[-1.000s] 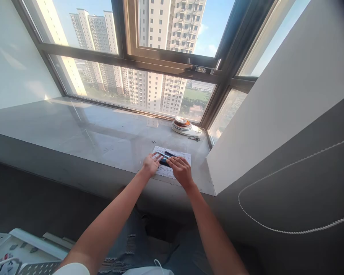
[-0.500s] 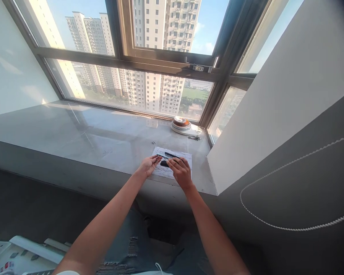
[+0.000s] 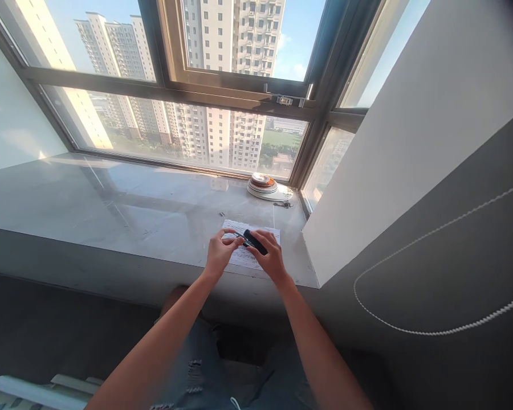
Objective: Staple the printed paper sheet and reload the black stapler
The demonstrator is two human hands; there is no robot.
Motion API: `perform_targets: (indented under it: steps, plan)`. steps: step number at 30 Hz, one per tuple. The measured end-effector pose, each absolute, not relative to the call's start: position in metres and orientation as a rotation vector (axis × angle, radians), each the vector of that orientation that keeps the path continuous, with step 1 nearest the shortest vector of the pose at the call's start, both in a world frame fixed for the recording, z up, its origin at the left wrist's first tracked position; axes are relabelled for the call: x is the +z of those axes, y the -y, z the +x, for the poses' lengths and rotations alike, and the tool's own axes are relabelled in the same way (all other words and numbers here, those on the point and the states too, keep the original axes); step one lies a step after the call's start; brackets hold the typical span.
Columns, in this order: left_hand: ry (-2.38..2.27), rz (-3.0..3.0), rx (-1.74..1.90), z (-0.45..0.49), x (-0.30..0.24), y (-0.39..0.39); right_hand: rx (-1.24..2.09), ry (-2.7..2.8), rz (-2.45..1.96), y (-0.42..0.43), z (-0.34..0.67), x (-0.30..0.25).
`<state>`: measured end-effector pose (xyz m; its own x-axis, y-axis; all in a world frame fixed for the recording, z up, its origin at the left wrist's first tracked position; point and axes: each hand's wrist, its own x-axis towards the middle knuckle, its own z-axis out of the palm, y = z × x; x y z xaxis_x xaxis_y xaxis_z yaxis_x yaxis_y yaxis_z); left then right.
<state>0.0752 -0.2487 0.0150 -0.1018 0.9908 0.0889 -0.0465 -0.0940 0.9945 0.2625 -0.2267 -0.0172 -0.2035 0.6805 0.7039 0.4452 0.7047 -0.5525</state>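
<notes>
On a written-on sheet of paper (image 3: 244,259), both my hands are close together. The fingers of my left hand (image 3: 221,249) pinch one end of a slim dark pen-like stick (image 3: 247,241). My right hand (image 3: 270,254) is closed around a thick black oblong piece (image 3: 255,241), which lies slanted against the stick. The right fingers hide part of both items, and their exact kind is too small to make out. Two tiny dark bits (image 3: 222,214) lie on the sill just beyond the paper.
The pale stone windowsill (image 3: 154,210) ends in a front edge close to my wrists. A stack of plates (image 3: 263,187) stands by the window, with a dark chain-like item (image 3: 283,204) beside it. A white wall (image 3: 367,171) and a beaded cord (image 3: 410,330) are on the right.
My hands have come closer together. The black oblong piece, lying on the paper before, is now raised and slanted in my right hand. The view has shifted slightly.
</notes>
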Motion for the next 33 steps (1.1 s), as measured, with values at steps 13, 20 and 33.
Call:
perform_targets:
  steps: [13,20,33]
  plan:
    - [-1.175,1.404,1.353,0.063,0.021,0.231,0.081,1.838,-0.731,0.212,0.269,-0.002]
    - [-2.213,1.998,0.885,-0.016,-0.029,0.179,-0.019,1.625,-1.607,0.119,0.341,-0.022]
    - [-2.085,2.190,0.819,-0.024,-0.036,0.099,0.010,1.807,-1.853,0.083,0.352,-0.065]
